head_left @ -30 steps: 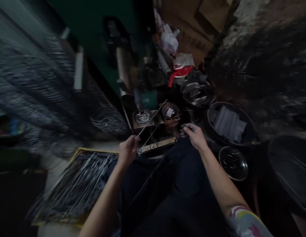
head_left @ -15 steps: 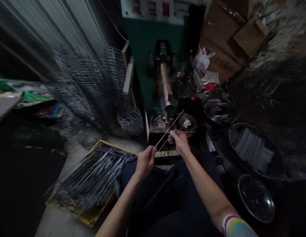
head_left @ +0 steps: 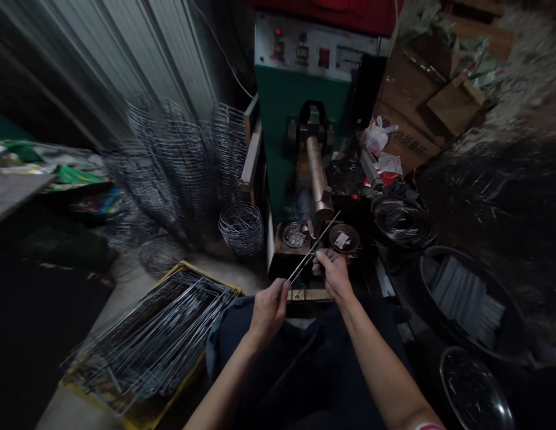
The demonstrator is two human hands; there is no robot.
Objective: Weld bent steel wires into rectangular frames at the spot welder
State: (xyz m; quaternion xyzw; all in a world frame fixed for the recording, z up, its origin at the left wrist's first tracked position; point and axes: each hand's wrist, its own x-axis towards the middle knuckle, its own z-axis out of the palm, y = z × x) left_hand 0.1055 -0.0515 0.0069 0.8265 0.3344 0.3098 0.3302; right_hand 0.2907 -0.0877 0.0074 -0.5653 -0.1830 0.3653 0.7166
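Note:
My left hand is closed around the near end of thin metal rods that slant up to the right toward the machine's copper-coloured arm. My right hand pinches the same rods a little farther along, just in front of the small metal platform. A small dish of metal bits and a second dish with a pale piece sit on either side of the rods' far end. My dark-trousered lap fills the foreground.
A green welding machine stands ahead. A yellow tray of bent wire frames lies at lower left. Stacked wire baskets stand behind it. Right: wire coil, black tub of grey strips, metal bowl.
The view has tilted up and steadied, revealing the machine's panel. My right hand moved left from the tub side to grip the rods with the left hand, near the copper arm.

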